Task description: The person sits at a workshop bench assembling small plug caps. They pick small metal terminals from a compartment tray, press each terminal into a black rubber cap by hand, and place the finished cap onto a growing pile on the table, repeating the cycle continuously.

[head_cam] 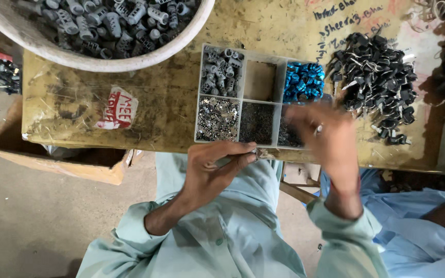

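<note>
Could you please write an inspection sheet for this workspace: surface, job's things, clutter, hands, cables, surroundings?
Surface: worn yellowish table, stained, with scribbles and a red-and-white sticker.
Job's things: clear divided tray with grey parts, blue parts, small metal bits in the front row; one compartment is bare.
Clutter: black parts pile right of the tray; white bowl of grey parts at the back.
Hands: left hand pinches a small part at the table edge; right hand, blurred, over the tray's front right corner.
Cables: nothing seen.
Surroundings: cardboard box beneath the table, concrete floor, another person's blue sleeve at right.
</note>
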`<state>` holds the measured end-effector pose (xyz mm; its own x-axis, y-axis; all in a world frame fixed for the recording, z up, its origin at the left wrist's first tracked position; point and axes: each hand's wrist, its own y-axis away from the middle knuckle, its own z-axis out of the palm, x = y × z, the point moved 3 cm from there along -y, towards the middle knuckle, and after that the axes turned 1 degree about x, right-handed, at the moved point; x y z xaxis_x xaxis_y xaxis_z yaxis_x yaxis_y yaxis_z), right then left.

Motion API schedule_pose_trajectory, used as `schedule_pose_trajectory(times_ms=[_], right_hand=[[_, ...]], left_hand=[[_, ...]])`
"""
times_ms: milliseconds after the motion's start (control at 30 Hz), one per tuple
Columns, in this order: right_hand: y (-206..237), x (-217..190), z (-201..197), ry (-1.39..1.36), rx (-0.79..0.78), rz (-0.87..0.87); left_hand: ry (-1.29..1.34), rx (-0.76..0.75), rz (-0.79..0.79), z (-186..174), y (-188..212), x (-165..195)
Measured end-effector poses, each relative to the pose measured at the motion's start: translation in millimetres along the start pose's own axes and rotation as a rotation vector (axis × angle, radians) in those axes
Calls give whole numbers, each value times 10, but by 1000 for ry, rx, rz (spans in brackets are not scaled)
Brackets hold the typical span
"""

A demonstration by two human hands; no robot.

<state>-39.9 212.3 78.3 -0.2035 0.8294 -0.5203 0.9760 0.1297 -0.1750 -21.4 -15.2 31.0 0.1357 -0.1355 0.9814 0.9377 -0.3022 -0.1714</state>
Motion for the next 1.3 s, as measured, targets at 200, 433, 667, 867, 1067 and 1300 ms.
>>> schedule_pose_trajectory(times_ms=[200, 433, 667, 867, 1067, 1300], right_hand=[[-321, 580, 179, 206, 247, -131], [188, 291, 180, -873, -149, 421], [481, 155, 397, -1085, -376, 460], [446, -118, 462, -1373, -460, 406], [410, 78, 194, -895, -347, 291], [-10, 1245, -203, 444, 169, -5]], left_hand=[[20, -75, 103, 45, -48, -99], [-467, -274, 466, 10, -60, -106], [-572, -433, 556, -45, -43, -27], [-162, -185, 296, 92, -60, -85], [-242, -144, 374, 126, -47, -84], [-305, -121, 276, 34, -312, -274]])
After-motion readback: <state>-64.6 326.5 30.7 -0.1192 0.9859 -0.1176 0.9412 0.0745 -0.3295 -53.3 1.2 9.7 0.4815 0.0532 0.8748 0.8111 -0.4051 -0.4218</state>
